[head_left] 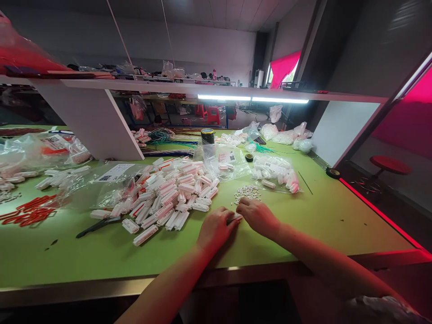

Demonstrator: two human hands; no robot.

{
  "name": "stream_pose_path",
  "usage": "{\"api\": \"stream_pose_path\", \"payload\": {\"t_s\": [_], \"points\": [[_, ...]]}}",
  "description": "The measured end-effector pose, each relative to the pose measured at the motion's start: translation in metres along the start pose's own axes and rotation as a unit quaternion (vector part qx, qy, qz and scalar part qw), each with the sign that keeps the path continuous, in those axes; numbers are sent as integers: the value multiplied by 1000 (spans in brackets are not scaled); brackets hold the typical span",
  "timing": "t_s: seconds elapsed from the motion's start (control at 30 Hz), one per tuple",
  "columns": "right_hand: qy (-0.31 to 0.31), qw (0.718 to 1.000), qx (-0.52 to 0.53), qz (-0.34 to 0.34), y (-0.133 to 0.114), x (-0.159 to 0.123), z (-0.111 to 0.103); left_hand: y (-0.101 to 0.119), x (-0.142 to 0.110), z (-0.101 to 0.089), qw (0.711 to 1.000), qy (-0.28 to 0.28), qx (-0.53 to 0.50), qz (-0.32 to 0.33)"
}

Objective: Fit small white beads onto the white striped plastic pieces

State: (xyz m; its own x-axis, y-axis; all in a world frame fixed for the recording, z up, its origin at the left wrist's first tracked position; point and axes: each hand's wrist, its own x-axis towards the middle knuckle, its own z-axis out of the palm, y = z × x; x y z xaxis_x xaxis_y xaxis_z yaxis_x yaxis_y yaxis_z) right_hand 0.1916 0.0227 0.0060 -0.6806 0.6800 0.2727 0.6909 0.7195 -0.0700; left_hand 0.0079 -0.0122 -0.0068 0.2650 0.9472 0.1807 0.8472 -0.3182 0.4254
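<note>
- Head view, work in hand: both hands meet over a small white block (236, 217), just above the tabletop (337, 216); this looks like close fingertip work on one block.
- Left hand (215, 228): its grip is narrow, fingers and thumb closed round the block.
- Right hand (259, 219): its fingertips are bunched at the block's far end; whether they pinch a tiny piece, I cannot tell.
- Around them: loose tiny white pieces (248, 192) lie just beyond the right hand, and a heap of white plastic blocks (178, 193) spreads to the left.
- Judging from this pose, any further move calls for a steady left grip and a light, precise right one.
</note>
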Motion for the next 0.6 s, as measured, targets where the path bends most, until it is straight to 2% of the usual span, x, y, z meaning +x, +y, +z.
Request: {"api": "stream_pose_path", "payload": {"t_s": [0.17,0.27,0.47,0.6], "points": [[-36,995,-82,-42,-12,0,-9,-1,1,2,1000,-1,4,-2],[-22,998,-50,-33,-12,0,-6,-1,1,1,1000,-5,4,-4],[42,996,81,-12,-4,0,3,0,1,0,1000,-20,19,3],[47,996,78,-5,1,0,3,0,1,2,1000,-12,21,10]]}}
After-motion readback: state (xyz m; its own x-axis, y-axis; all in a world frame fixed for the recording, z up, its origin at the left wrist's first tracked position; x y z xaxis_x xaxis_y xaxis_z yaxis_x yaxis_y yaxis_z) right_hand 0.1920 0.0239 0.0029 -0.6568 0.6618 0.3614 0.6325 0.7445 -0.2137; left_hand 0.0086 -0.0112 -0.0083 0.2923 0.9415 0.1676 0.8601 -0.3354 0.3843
